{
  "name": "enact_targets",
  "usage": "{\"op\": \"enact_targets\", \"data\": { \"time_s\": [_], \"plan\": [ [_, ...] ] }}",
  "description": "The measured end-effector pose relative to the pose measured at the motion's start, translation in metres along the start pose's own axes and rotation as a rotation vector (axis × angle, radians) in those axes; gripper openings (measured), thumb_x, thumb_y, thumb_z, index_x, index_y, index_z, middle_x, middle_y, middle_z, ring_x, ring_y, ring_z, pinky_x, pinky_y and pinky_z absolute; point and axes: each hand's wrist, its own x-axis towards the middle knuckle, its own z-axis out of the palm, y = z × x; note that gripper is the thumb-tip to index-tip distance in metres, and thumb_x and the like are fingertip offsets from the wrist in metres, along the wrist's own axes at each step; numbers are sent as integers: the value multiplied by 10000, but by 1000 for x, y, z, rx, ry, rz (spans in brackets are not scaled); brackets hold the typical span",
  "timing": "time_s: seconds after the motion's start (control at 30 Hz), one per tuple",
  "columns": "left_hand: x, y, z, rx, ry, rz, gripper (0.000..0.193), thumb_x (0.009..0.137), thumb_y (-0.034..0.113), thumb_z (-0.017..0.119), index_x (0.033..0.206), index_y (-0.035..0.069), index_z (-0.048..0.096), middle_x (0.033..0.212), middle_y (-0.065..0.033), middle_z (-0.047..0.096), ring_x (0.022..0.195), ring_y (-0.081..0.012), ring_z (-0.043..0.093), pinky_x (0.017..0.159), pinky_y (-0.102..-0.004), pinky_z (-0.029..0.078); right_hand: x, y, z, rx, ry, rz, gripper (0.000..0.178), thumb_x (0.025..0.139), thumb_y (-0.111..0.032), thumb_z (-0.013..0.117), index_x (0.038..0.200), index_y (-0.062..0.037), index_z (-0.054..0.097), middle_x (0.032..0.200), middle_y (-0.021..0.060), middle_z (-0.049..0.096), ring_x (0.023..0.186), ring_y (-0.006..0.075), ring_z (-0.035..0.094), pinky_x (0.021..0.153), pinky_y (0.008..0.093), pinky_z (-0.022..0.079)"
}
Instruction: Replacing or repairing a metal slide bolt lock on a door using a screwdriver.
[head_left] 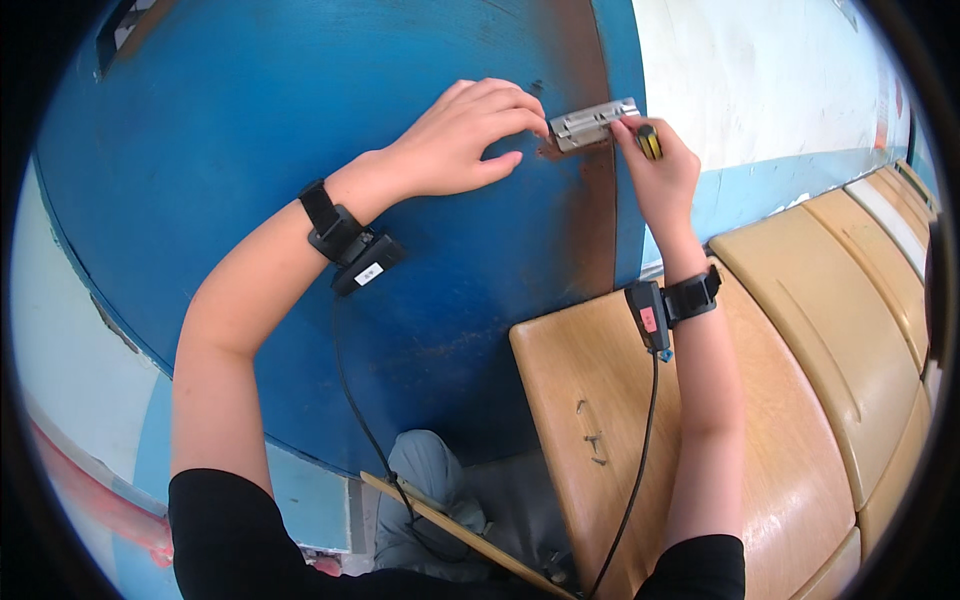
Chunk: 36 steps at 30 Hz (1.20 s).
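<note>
A silver metal slide bolt [590, 125] lies against the blue door [420, 270], at its brown-stained right edge. My left hand [475, 135] is open, thumb apart from the curved fingers, with its fingertips at the left end of the bolt. At the bolt's right end my right hand [660, 175] is closed around a screwdriver [650, 142], whose yellow and black handle sticks out by the fingers. The thumb and fingertips of that hand touch the bolt's right part. The screwdriver's shaft and tip are not visible.
Below the right arm is a light wooden desktop [600, 370] with small metal hooks or screws [592, 440] on it. More wooden desks [820, 310] stand to the right, by a white and light-blue wall [740, 90]. Cables [640, 470] hang from both wrist straps.
</note>
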Motion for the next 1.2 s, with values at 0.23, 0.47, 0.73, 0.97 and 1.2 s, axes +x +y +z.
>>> {"op": "enact_targets", "data": {
  "time_s": [0.23,0.47,0.73,0.97,1.2],
  "plan": [
    [-6,1,13,371,-60,131,569,809,231,665,1363,268,539,1492,25,430,1372,-216,385,1114,-409,315,-4,13,8,-141,-234,67,291,857,-336,703,845,-65,597,725,150,668,685,377,647,586,411,510],
    [-14,5,23,430,-153,179,605,813,318,675,1394,312,503,1508,26,407,1407,-183,343,1171,-412,247,-19,12,10,-167,-301,7,245,858,-299,689,918,-85,586,726,158,667,685,378,650,599,437,522],
    [-17,11,23,486,-187,208,636,807,321,685,1409,307,480,1520,26,389,1410,-177,339,1178,-407,241,-23,14,12,-64,-255,95,239,843,-273,712,880,-61,608,745,170,671,710,382,654,619,424,524],
    [-17,11,17,441,-101,184,644,810,310,689,1414,248,476,1500,11,412,1389,-192,366,1164,-416,260,-1,0,-4,242,-406,377,171,842,-180,713,930,-50,643,820,148,688,744,340,659,673,375,522],
    [20,23,23,276,105,111,626,769,307,768,1331,163,530,1409,-37,500,1324,-221,436,1120,-452,308,-3,-10,-1,71,-400,-164,186,834,-132,678,1014,-103,642,894,137,681,834,353,646,721,409,526]
  ]
}}
